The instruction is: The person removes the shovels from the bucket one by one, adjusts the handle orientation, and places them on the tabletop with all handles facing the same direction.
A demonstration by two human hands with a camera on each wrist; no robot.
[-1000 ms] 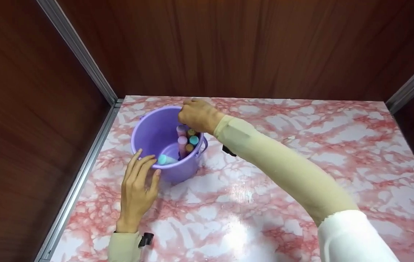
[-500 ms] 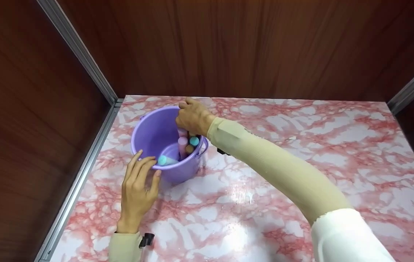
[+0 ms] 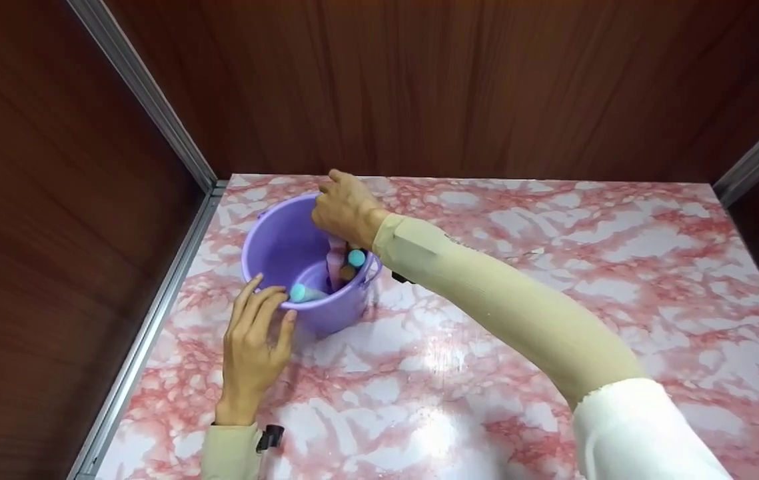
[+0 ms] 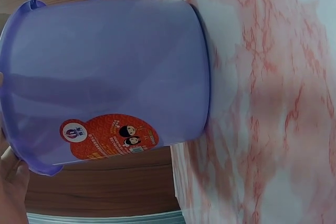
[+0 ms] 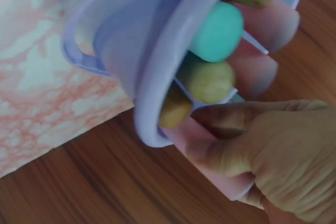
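Note:
A purple bucket [image 3: 286, 257] stands upright on the table, its inside turned toward the head view. My left hand [image 3: 252, 350] holds the near rim, fingers over the edge and thumb outside. Across the far right rim reaches my right hand [image 3: 346, 207]. In the right wrist view that hand [image 5: 283, 150] grips a smooth pink cylinder [image 5: 236, 184] between thumb and fingers; its lower end is hidden in the bucket. Beside it stand more pink cylinders [image 5: 257, 69], a teal one [image 5: 220, 32] and brown ones [image 5: 210, 82]. A pale cylinder with a teal end [image 3: 299, 292] leans by the near rim.
The table [image 3: 486, 300] has a red and white marbled top. Dark wooden panels [image 3: 452, 87] rise behind it and at both sides, with a metal rail [image 3: 146, 313] along the left. One bucket handle [image 5: 79, 56] hangs at the right side.
My right hand has shifted slightly left and farther back over the bucket, covering more of the cylinders in the head view. My left hand and the bucket have stayed nearly still.

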